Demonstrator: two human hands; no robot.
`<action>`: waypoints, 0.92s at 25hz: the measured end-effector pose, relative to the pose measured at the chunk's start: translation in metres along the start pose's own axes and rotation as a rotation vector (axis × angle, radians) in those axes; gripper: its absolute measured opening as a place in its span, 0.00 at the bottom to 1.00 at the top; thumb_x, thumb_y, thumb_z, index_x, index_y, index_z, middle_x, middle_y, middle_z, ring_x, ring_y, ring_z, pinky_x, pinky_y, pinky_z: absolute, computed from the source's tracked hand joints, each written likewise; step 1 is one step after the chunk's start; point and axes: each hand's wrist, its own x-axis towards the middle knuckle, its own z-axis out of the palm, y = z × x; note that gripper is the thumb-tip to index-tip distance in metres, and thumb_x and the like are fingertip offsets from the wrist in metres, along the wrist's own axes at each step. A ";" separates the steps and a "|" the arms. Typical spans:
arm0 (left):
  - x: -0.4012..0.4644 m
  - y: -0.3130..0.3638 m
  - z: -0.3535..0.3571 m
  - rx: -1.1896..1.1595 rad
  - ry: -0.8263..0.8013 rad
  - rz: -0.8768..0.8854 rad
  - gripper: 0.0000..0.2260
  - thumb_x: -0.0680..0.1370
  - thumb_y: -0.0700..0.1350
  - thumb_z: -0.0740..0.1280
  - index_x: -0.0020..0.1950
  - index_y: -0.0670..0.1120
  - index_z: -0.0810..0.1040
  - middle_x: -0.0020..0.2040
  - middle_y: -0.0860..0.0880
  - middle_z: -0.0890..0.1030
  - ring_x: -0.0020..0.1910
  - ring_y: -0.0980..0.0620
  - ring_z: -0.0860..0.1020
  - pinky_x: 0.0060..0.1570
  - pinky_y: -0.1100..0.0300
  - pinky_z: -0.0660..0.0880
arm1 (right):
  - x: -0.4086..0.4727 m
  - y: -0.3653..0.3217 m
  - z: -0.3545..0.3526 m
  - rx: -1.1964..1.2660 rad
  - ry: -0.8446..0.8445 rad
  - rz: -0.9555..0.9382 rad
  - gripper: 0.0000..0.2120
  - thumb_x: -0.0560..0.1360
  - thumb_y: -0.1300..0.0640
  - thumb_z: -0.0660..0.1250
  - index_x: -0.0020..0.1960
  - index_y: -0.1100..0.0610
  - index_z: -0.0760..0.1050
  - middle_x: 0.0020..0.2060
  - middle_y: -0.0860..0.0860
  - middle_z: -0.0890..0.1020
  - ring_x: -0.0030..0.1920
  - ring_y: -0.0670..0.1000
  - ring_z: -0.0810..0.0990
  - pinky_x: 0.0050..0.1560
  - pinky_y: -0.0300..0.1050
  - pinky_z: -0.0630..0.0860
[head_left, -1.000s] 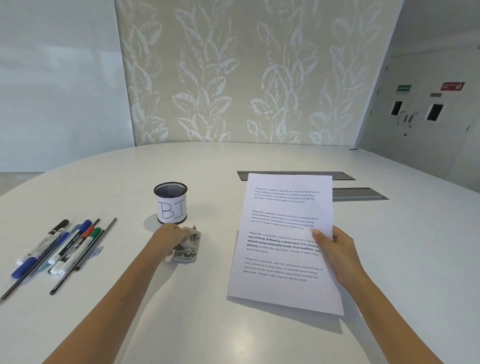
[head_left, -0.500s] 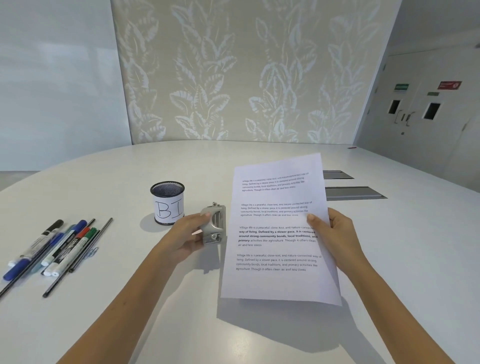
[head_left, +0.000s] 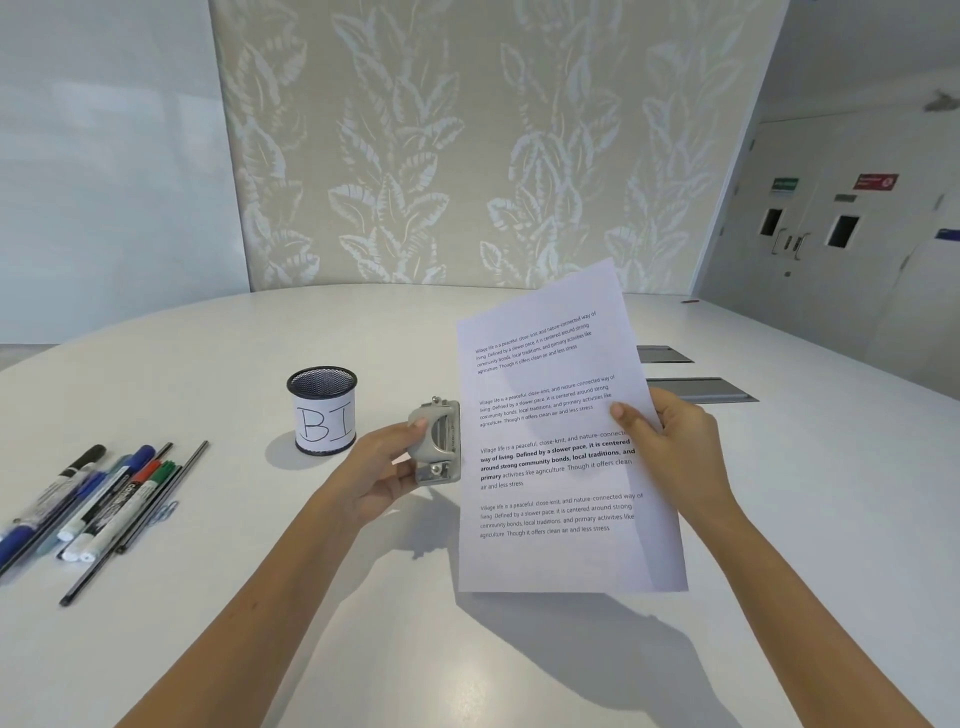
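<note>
White desk (head_left: 208, 649), one, oval, spans the whole lower view; it is the biggest item.

Grey flaps (head_left: 701, 389) set flush in the desk top: two, both behind the paper on the right.

Sheet of paper (head_left: 561, 551): one, white, with four blocks of printed text, the third partly bold. It is held up clear of the desk, right of centre, its top tilted to the right and a shadow below it.

Hands: two, both bare. The right hand (head_left: 680, 447) pinches the sheet at its right edge, thumb on the printed face and the rest curled behind. The left hand (head_left: 379, 467) grips the hole punch, thumb on the lever, fingers (head_left: 402, 475) wrapped under the base.

Mesh cup (head_left: 323, 410): one, black, with a white label reading "BI". It stands on the desk left of the punch, apart from it.

Hole punch (head_left: 439, 447): one, grey metal, lifted off the desk, just beside the sheet's left edge. Cannot tell whether the edge sits in its slot.

Markers (head_left: 124, 499): caps counted as black, blue, red and green, four, plus at least one more blue pen. They lie overlapping at far left, so the full count is unsure.

Thin black sticks (head_left: 135, 522): two, among the markers.

Paper clip (head_left: 167, 510): one, blue, beside them.
</note>
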 end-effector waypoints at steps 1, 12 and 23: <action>0.000 0.000 0.000 -0.003 0.003 0.006 0.06 0.77 0.42 0.69 0.50 0.41 0.82 0.41 0.48 0.86 0.36 0.49 0.84 0.32 0.61 0.80 | 0.000 -0.001 0.000 -0.003 0.002 -0.004 0.07 0.76 0.55 0.67 0.48 0.58 0.81 0.38 0.57 0.85 0.39 0.59 0.81 0.40 0.50 0.77; -0.003 0.000 0.006 0.051 -0.029 0.019 0.06 0.76 0.44 0.69 0.49 0.42 0.82 0.37 0.49 0.85 0.32 0.50 0.82 0.33 0.61 0.80 | -0.002 -0.001 0.003 0.061 -0.045 0.037 0.05 0.76 0.54 0.68 0.49 0.53 0.82 0.38 0.49 0.86 0.39 0.53 0.84 0.40 0.48 0.79; -0.011 0.001 0.016 0.062 -0.100 0.017 0.16 0.66 0.48 0.74 0.51 0.42 0.83 0.42 0.48 0.86 0.36 0.48 0.84 0.36 0.60 0.81 | -0.006 -0.002 0.007 0.096 -0.012 0.027 0.04 0.76 0.55 0.68 0.45 0.51 0.81 0.37 0.52 0.85 0.38 0.57 0.83 0.37 0.48 0.78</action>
